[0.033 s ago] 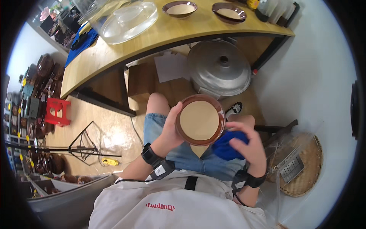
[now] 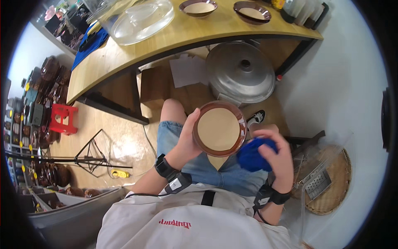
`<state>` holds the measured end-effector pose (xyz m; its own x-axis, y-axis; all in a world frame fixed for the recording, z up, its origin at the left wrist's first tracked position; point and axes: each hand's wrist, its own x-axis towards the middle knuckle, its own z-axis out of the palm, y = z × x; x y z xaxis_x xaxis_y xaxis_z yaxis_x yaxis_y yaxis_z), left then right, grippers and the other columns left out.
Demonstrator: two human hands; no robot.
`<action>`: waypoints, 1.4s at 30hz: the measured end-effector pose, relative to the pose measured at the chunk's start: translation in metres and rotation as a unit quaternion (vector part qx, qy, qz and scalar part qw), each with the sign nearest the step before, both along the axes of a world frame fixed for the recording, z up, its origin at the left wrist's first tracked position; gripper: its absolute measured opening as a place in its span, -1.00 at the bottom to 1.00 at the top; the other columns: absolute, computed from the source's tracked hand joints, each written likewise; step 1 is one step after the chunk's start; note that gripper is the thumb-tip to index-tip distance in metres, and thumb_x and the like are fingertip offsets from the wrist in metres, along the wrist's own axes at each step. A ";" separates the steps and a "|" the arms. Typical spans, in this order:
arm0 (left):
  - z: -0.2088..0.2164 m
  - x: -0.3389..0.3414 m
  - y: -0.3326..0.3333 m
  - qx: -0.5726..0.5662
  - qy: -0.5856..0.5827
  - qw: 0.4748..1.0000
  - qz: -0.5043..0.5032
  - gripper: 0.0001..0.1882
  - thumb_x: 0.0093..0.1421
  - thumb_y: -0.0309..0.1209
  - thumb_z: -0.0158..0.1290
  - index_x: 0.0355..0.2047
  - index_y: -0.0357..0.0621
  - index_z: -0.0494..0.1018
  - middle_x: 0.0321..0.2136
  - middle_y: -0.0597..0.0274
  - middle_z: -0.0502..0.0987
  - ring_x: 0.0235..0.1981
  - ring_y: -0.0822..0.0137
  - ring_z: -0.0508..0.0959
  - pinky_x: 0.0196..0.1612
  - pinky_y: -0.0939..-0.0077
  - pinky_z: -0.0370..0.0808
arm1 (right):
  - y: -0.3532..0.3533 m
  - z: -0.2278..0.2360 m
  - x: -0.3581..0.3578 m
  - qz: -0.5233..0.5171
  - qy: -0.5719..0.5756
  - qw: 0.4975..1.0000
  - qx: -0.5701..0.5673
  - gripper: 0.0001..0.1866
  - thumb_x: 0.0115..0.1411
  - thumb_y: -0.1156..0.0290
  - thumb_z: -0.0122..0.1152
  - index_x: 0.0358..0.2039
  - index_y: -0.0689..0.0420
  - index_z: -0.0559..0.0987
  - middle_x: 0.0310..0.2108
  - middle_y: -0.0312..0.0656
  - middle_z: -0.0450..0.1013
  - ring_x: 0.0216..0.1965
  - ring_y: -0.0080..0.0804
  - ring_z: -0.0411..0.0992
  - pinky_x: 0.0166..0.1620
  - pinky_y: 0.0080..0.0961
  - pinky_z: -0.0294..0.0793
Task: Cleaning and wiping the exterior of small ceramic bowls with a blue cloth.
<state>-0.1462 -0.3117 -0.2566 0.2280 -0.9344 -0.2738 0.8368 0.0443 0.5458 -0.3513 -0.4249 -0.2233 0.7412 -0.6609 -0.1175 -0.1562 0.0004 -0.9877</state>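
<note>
Above my lap, my left hand (image 2: 189, 135) grips a round bowl (image 2: 219, 128) by its left edge, thumb on the rim. The bowl has a glossy brown rim and a smooth beige middle, which is turned up toward me. My right hand (image 2: 278, 155) holds a bunched blue cloth (image 2: 256, 155), just right of the bowl's lower edge. A small gap seems to part the cloth from the rim. Two similar brown dishes with beige middles, a left one (image 2: 198, 7) and a right one (image 2: 251, 12), rest on the wooden table (image 2: 186, 31).
A clear water-filled basin (image 2: 143, 20) stands on the table, near a blue cloth (image 2: 89, 47) at its left end. Beneath is a large lidded metal pot (image 2: 240, 74). A red stool (image 2: 63, 119) and tripod (image 2: 99, 155) stand left; a wicker tray (image 2: 331, 182) lies right.
My right hand and the blue cloth have shifted slightly right and up, away from the bowl's rim. The left hand still holds the bowl in nearly the same place.
</note>
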 end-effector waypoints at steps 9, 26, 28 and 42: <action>0.001 -0.010 -0.006 0.061 0.002 0.998 -0.027 -0.47 0.20 0.04 -0.30 -0.02 -0.07 0.27 -0.10 0.26 0.39 -0.09 0.37 0.40 -0.02 0.45 0.31 | 0.019 0.008 0.040 -0.011 -0.031 0.966 -0.256 -0.37 -0.12 0.48 0.20 0.03 0.14 0.27 0.05 -0.12 0.19 0.07 -0.21 0.18 0.08 -0.39 0.16; -0.014 0.002 0.001 0.097 0.063 0.987 -0.112 -0.54 0.21 -0.09 -0.24 -0.06 -0.18 0.32 -0.14 0.16 0.44 -0.17 0.33 0.46 -0.09 0.43 0.40 | 0.022 0.011 0.046 0.113 0.090 0.979 -0.146 -0.40 -0.11 0.48 0.24 0.01 0.03 0.34 0.04 -0.14 0.17 -0.18 -0.26 0.33 -0.21 -0.51 0.40; -0.014 0.003 0.003 0.092 0.054 0.987 -0.119 -0.55 0.19 -0.07 -0.20 -0.07 -0.13 0.33 -0.17 0.21 0.44 -0.18 0.39 0.46 -0.11 0.48 0.41 | 0.022 0.011 0.047 0.121 0.091 0.984 -0.091 -0.41 -0.11 0.49 0.23 0.02 0.04 0.34 0.00 -0.16 0.19 -0.18 -0.27 0.34 -0.24 -0.52 0.41; -0.028 -0.005 0.007 0.175 0.041 0.977 -0.116 -0.63 0.15 -0.16 -0.10 -0.17 -0.17 0.37 -0.31 0.24 0.48 -0.32 0.43 0.50 -0.25 0.57 0.48 | 0.045 -0.026 0.070 0.150 0.112 0.971 -0.147 -0.40 -0.18 0.40 0.26 -0.07 0.12 0.27 -0.13 -0.12 0.25 -0.11 -0.14 0.32 -0.11 -0.36 0.35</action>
<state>-0.1512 -0.3046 -0.2842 -0.0141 -0.8040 -0.5945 0.8439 -0.3285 0.4242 -0.2814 -0.3804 -0.2494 0.8828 -0.4494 -0.1366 -0.3171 -0.3555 -0.8792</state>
